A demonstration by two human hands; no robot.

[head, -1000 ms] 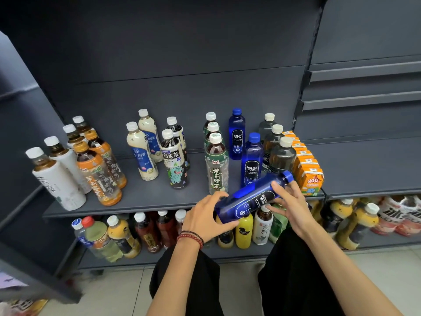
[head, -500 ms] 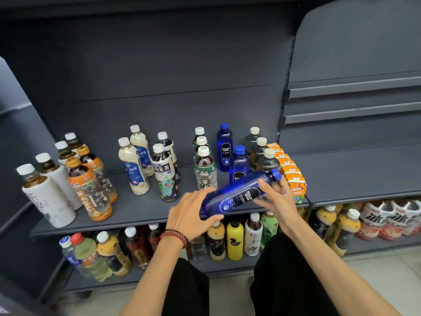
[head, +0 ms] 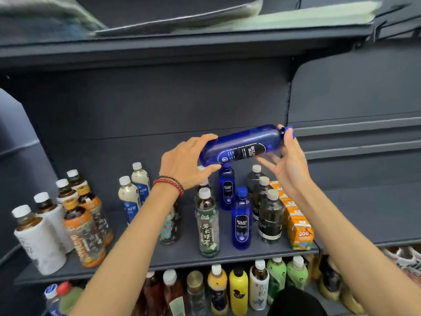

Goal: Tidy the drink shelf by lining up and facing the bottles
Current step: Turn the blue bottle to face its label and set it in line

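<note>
A blue soda bottle [head: 243, 144] lies nearly level in the air above the grey shelf [head: 182, 258], cap pointing right. My left hand [head: 184, 160] grips its base and my right hand [head: 289, 163] holds its neck and cap end. Two more blue soda bottles [head: 241, 222] stand upright in a row beneath it, between a green-label tea bottle [head: 207, 226] and dark clear bottles [head: 270, 217]. My left forearm hides part of a dark tea bottle [head: 170, 226].
Orange juice cartons [head: 300, 231] line the right end of the shelf. White-sleeved and orange-label tea bottles [head: 84, 231] stand at the left, cream bottles [head: 129, 197] behind. A lower shelf holds several mixed bottles [head: 239, 290]. An upper shelf [head: 182, 44] overhangs.
Both hands have lifted the blue bottle from the shelf's front edge up to well above the standing bottles. The view has tilted upward, showing the upper shelf.
</note>
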